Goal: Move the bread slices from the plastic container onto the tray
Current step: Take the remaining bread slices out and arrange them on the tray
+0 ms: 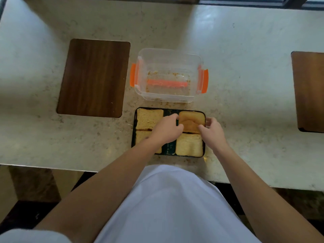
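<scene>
A dark rectangular tray [168, 150] lies at the counter's near edge with several bread slices on it. One slice [149, 119] fills the far left corner, one [189, 145] the near right, and another [140, 137] is partly hidden under my left wrist. At the far right lies a browner slice [192, 120]. My left hand [167, 128] and my right hand [212, 129] touch its left and right edges with curled fingers. Behind the tray stands the clear plastic container [169, 97] with orange clips; it holds only crumbs.
A dark wooden board [93, 78] is set into the pale stone counter [245, 85] to the left of the container. Another wooden board [309, 92] sits at the right edge. My white garment fills the bottom of the view.
</scene>
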A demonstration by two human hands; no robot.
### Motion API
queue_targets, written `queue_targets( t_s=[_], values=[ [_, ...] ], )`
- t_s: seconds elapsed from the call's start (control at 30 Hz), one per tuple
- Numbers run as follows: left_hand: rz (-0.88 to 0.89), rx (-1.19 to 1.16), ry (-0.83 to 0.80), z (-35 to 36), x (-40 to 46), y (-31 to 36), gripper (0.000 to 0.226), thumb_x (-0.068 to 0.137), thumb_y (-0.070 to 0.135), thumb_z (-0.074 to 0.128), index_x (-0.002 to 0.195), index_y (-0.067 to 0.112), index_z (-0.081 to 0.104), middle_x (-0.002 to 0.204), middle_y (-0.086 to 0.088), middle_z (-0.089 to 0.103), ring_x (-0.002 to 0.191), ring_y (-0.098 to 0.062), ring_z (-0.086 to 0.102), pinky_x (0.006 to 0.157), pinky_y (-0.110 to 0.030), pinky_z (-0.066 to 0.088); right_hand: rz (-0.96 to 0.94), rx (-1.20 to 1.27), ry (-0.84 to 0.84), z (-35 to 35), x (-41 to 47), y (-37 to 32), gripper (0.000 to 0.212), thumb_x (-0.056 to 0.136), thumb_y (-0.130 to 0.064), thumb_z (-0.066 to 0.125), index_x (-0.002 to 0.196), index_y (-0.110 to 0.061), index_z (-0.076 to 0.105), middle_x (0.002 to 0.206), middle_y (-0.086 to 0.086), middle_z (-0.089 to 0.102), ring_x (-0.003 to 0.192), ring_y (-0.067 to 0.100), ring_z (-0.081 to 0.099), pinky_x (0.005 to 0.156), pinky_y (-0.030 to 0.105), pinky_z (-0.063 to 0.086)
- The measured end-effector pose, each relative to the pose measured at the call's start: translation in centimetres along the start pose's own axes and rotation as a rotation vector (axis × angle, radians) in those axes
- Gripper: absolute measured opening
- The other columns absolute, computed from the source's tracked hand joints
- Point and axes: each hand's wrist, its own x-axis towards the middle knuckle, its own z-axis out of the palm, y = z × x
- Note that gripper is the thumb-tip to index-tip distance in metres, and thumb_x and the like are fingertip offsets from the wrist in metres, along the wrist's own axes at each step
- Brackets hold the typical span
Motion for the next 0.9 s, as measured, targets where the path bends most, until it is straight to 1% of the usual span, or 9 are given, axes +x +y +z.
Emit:
queue_targets(
  t_s=[0.1,0.2,0.27,0.37,0.43,0.6,0.7,0.8,0.9],
  values=[
    [-0.036,-0.014,-0.007,1.0,0.9,0.6,0.054,0.091,0.034,0.047,0.142,0.014,0.045,0.104,-0.002,0.059,0.077,-0.011,0.055,0.078,-0.038,0.055,0.016,-0.008,-0.021,0.1,0.0,0.1,0.06,0.088,-0.023,0.058,0.144,-0.006,0.044,0.137,0.013,0.056,0.114,0.026,0.056,0.083,0.033,0.042],
    [-0.076,-0.077,-0.029,1.4,1.5,0.8,0.058,0.089,0.036,0.047,0.142,0.015,0.045,0.127,-0.007,0.06,0.099,-0.02,0.061,0.083,-0.039,0.053,0.021,0.007,-0.031,0.1,-0.1,0.0,0.062,0.088,-0.023,0.058,0.145,-0.005,0.043,0.139,0.014,0.055,0.111,0.023,0.055,0.083,0.032,0.042],
    [-0.088,-0.106,-0.031,1.6,1.7,0.8,0.058,0.087,0.037,0.047,0.141,0.016,0.046,0.131,-0.008,0.059,0.106,-0.024,0.06,0.086,-0.041,0.052,0.021,0.006,-0.036,0.0,-0.1,-0.1,0.062,0.088,-0.023,0.058,0.145,-0.005,0.043,0.14,0.014,0.054,0.118,0.026,0.055,0.084,0.032,0.041],
    [-0.093,-0.115,-0.029,1.6,2.1,0.5,0.056,0.086,0.037,0.047,0.139,0.016,0.048,0.128,-0.007,0.059,0.107,-0.023,0.059,0.086,-0.04,0.052,0.022,0.003,-0.057,0.0,-0.1,-0.3,0.063,0.087,-0.025,0.058,0.145,-0.008,0.043,0.141,0.014,0.053,0.121,0.028,0.054,0.092,0.039,0.048],
    [-0.096,-0.121,-0.021,1.4,2.2,0.1,0.054,0.087,0.037,0.048,0.138,0.017,0.05,0.126,-0.006,0.06,0.104,-0.023,0.06,0.08,-0.037,0.052,0.024,0.013,-0.076,0.2,-0.2,-0.5,0.061,0.088,-0.025,0.058,0.145,-0.009,0.043,0.141,0.013,0.052,0.121,0.027,0.054,0.096,0.043,0.05],
    [-0.111,-0.102,-0.005,0.7,2.3,-1.5,0.051,0.086,0.038,0.047,0.133,0.019,0.053,0.118,-0.002,0.061,0.09,-0.015,0.062,0.069,-0.03,0.049,-0.009,0.005,-0.111,1.3,-0.3,-1.2,0.058,0.089,-0.026,0.057,0.144,-0.011,0.045,0.14,0.013,0.052,0.109,0.021,0.055,0.082,0.033,0.047],
    [-0.12,-0.103,0.01,0.2,2.2,-2.3,0.049,0.087,0.037,0.048,0.133,0.019,0.053,0.117,-0.001,0.061,0.093,-0.014,0.059,0.075,-0.032,0.049,-0.013,-0.001,-0.136,1.7,-0.4,-1.6,0.058,0.09,-0.027,0.057,0.144,-0.012,0.045,0.14,0.012,0.052,0.114,0.023,0.056,0.087,0.035,0.049],
    [-0.107,-0.094,0.001,0.0,1.7,-2.6,0.048,0.089,0.036,0.049,0.134,0.019,0.052,0.106,0.005,0.058,0.085,-0.004,0.055,0.068,-0.028,0.046,-0.023,0.021,-0.114,1.4,-0.7,-1.4,0.055,0.09,-0.024,0.058,0.142,-0.01,0.047,0.139,0.011,0.055,0.111,0.019,0.054,0.084,0.031,0.044],
    [-0.1,-0.113,0.012,0.0,0.0,-2.7,0.042,0.09,0.035,0.051,0.129,0.02,0.052,0.098,0.008,0.059,0.083,-0.006,0.057,0.065,-0.028,0.049,-0.017,0.01,-0.091,0.6,-1.4,-0.3,0.055,0.092,-0.022,0.059,0.143,-0.009,0.046,0.143,0.01,0.053,0.125,0.022,0.052,0.096,0.035,0.045]
  ],
)
